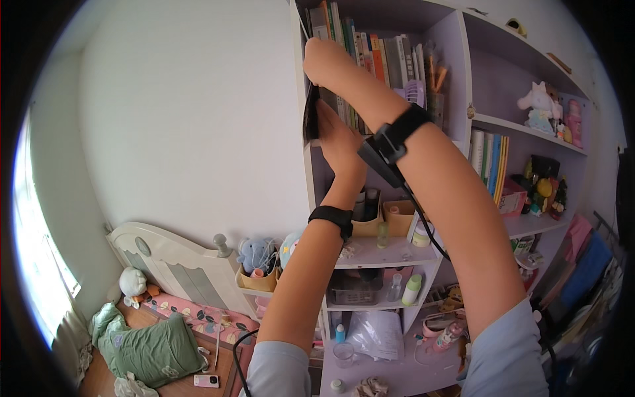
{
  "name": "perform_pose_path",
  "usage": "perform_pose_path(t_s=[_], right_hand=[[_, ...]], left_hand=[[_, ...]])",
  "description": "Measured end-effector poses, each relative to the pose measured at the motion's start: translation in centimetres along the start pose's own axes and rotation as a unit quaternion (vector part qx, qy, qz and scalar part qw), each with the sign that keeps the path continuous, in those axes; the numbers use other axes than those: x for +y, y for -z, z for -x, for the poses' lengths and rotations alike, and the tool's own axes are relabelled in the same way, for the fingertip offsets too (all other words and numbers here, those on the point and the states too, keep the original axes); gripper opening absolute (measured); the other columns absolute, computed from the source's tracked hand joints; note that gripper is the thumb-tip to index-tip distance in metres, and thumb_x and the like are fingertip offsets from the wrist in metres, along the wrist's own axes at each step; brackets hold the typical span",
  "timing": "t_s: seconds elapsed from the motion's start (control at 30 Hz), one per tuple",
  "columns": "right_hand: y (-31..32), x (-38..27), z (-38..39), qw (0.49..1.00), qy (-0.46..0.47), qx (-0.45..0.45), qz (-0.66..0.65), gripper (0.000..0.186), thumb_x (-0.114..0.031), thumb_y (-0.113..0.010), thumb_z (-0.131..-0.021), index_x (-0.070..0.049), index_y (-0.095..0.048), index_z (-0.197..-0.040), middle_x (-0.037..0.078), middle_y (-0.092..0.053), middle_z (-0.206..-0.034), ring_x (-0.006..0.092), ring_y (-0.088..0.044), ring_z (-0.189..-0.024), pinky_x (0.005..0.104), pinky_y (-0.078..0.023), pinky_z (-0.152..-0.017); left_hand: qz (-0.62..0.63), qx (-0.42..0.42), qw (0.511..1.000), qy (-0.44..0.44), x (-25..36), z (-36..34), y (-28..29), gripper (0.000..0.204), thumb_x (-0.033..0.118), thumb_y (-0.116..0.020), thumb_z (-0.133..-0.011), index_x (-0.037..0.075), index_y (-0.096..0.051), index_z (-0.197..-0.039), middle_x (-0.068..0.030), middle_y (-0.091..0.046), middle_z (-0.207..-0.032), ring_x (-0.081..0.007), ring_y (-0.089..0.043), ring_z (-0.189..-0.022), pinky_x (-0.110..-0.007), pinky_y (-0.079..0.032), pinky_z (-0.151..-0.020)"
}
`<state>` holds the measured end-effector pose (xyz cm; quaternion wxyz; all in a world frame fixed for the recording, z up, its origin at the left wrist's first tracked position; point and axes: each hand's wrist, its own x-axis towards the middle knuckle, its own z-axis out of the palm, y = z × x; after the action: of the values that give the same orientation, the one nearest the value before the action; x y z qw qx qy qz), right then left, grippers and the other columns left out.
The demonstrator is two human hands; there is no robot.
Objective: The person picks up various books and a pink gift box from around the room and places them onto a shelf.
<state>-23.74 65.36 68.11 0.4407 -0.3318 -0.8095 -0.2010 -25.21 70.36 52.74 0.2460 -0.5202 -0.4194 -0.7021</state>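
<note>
Both my arms reach up to the left end of a tall pale lilac bookshelf. My left hand is closed against a black, flat thing at the shelf's left upright. What kind of thing it is does not show. Just above it, my right hand is curled closed by the same upright, its fingertips turned away from view. Whatever it grips, if anything, is hidden. Behind the hands stands a row of upright books, with a purple slatted thing at its right.
Lower shelves hold tan bins, a green-white bottle and a clear plastic bag. Plush toys and more books fill the right side. At lower left, a white headboard borders a bed with a green pillow and phone.
</note>
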Motion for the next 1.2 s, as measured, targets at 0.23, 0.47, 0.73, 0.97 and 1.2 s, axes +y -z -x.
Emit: perform_pose_path(t_s=[0.23,0.47,0.73,0.97,1.2], right_hand=[[-3.1,0.5,-0.5,0.985,0.027,0.132,0.109,0.042,-0.008,-0.063,-0.074,0.012,-0.048,-0.107,0.020,-0.063,-0.077,0.0278,-0.065,-0.068,0.0356,-0.053,-0.054],[-1.9,0.2,4.1,0.994,0.026,0.106,0.010,0.031,-0.026,-0.051,-0.083,0.004,-0.055,-0.092,0.017,-0.063,-0.075,0.0321,-0.063,-0.065,0.0418,-0.050,-0.056],[-2.6,0.1,6.6,0.997,0.020,-0.052,0.046,0.013,-0.010,-0.056,-0.072,0.000,-0.063,-0.069,0.016,-0.064,-0.072,0.0286,-0.063,-0.065,0.0379,-0.051,-0.056],[-4.8,-0.4,6.8,0.999,0.004,-0.014,0.050,0.008,-0.003,-0.057,-0.073,0.000,-0.064,-0.073,0.018,-0.064,-0.079,0.0305,-0.064,-0.074,0.0383,-0.052,-0.061],[-4.6,1.1,10.1,0.998,-0.027,0.040,-0.050,0.013,-0.014,-0.055,-0.080,-0.005,-0.062,-0.075,0.014,-0.064,-0.071,0.0291,-0.063,-0.068,0.0385,-0.050,-0.056]], left_hand=[[-0.038,-0.042,0.993,-0.102,-1.0,2.1,4.0,0.065,-0.003,-0.055,-0.077,-0.002,-0.025,-0.134,-0.0236,-0.036,-0.132,-0.0389,-0.041,-0.117,-0.042,-0.038,-0.094],[0.054,0.035,0.996,-0.059,0.6,0.8,11.7,0.031,0.004,-0.058,-0.080,0.002,-0.048,-0.109,-0.0141,-0.055,-0.102,-0.0247,-0.055,-0.082,-0.035,-0.044,-0.070],[-0.058,-0.093,0.993,-0.041,-0.4,-1.6,9.5,0.013,0.009,-0.052,-0.083,-0.001,-0.055,-0.077,-0.0166,-0.060,-0.075,-0.0339,-0.057,-0.066,-0.039,-0.044,-0.059],[-0.130,-0.174,0.976,0.030,0.0,-2.6,9.2,0.015,0.012,-0.053,-0.078,-0.002,-0.058,-0.076,-0.0191,-0.061,-0.071,-0.0377,-0.057,-0.067,-0.042,-0.045,-0.059],[-0.092,-0.133,0.987,-0.012,-0.5,-2.3,9.4,0.019,0.017,-0.054,-0.083,0.000,-0.057,-0.091,-0.0161,-0.063,-0.075,-0.0325,-0.060,-0.066,-0.038,-0.046,-0.057]])
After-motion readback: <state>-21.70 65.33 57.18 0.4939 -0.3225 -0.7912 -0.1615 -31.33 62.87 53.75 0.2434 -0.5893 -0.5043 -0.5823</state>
